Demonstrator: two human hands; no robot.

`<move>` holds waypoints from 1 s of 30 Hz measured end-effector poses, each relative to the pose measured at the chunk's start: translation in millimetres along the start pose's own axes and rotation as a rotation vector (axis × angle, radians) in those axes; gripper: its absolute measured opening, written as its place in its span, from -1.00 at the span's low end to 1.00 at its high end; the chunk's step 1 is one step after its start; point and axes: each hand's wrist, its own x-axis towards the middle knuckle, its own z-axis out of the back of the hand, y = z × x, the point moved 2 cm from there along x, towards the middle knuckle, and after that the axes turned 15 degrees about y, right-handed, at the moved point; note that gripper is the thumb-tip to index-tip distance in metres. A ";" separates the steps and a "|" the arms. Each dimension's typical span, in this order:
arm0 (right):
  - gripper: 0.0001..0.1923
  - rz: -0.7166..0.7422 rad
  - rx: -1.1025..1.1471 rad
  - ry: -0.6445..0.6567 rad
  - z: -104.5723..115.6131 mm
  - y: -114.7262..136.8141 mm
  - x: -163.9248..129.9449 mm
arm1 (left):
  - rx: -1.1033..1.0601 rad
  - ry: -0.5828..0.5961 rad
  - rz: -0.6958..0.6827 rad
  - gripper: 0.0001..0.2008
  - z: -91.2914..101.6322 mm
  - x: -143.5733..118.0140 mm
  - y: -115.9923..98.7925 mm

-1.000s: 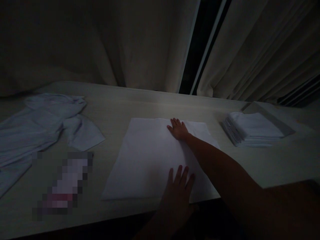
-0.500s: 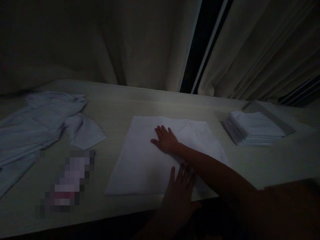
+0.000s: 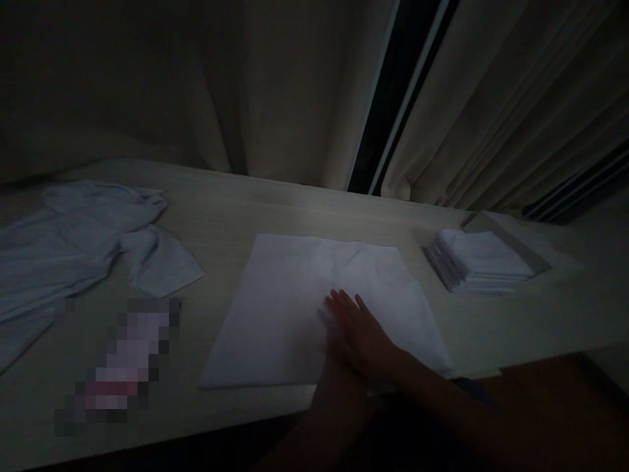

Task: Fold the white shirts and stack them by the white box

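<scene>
Left hand (image 3: 339,367) crossed by right hand (image 3: 364,333), over a white cloth (image 3: 280,314).
The left hand is mostly covered, so its fingers' state cannot be told; the right has straight, unclenched fingers. The cloth lies spread on the pale table (image 3: 230,408), between a rumpled white garment (image 3: 81,233), left, and a folded white stack (image 3: 491,254), right; curtains (image 3: 289,98) hang behind.

Homelike room with beige curtains (image 3: 289,98)
</scene>
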 end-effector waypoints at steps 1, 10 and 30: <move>-0.29 -0.027 0.016 0.009 -10.4 -2.0 -30.4 | 0.000 -0.010 0.003 -0.17 -0.2 2.3 -5.4; -0.29 -0.198 0.036 -0.011 -49.7 -55.3 -107.7 | 0.027 0.087 -0.203 -0.23 -14.9 11.7 -43.3; 0.01 -0.661 0.007 -0.090 11.0 -233.8 62.5 | 0.055 0.218 -0.181 -0.09 -12.1 8.9 -36.7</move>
